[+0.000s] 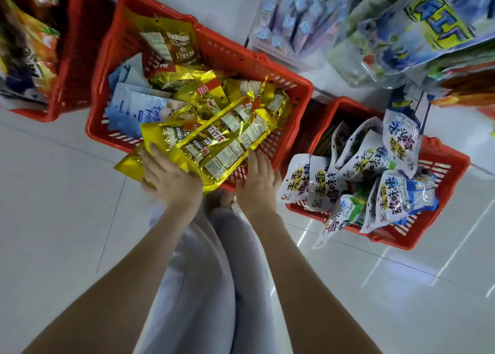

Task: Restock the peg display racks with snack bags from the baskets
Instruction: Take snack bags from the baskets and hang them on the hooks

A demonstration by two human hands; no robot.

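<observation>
Now left grip (171,178) clasps gold foil snack bags (211,139); right grip (257,183) released beside; slick fan may spill into red plastic basket (296,87).

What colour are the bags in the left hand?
Shiny gold foil bags with white labels, clearest in the head view.

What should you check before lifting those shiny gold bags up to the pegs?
1. Left hand grips the gold snack bags: ok.
2. Right hand shares the hold: not ok, its fingers are straight beside the bunch.
3. Bunch lifted clear of the middle red basket: not ok, it lies across the near rim.
4. Free peg among the hanging bags: cannot tell.
5. Hang holes lined up: cannot tell.
</observation>
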